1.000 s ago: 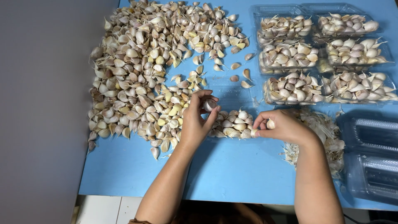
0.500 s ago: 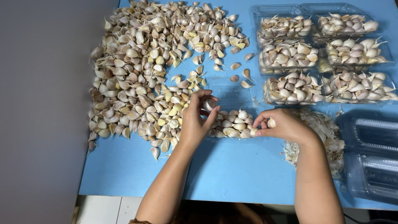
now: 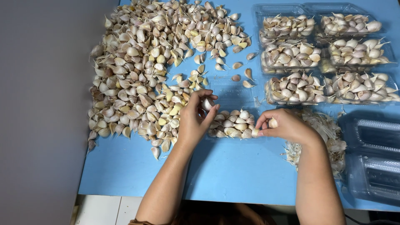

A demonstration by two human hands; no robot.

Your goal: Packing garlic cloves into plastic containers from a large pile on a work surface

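A big heap of loose garlic cloves (image 3: 146,71) covers the left and far part of the blue table (image 3: 233,171). My left hand (image 3: 196,118) pinches one garlic clove (image 3: 207,104) at the heap's near right edge. Between my hands sits a clear plastic tray (image 3: 233,124) partly filled with cloves. My right hand (image 3: 283,125) holds a clove (image 3: 273,123) in its fingers, with its fingertips touching another clove at the tray's right end.
Several clear trays filled with cloves (image 3: 325,54) stand at the far right. A pile of dry garlic skins (image 3: 329,137) lies behind my right wrist. Empty clear trays (image 3: 373,158) are stacked at the right edge. Grey floor lies left of the table.
My left hand has lifted its clove slightly toward the tray. The right hand has hardly moved.
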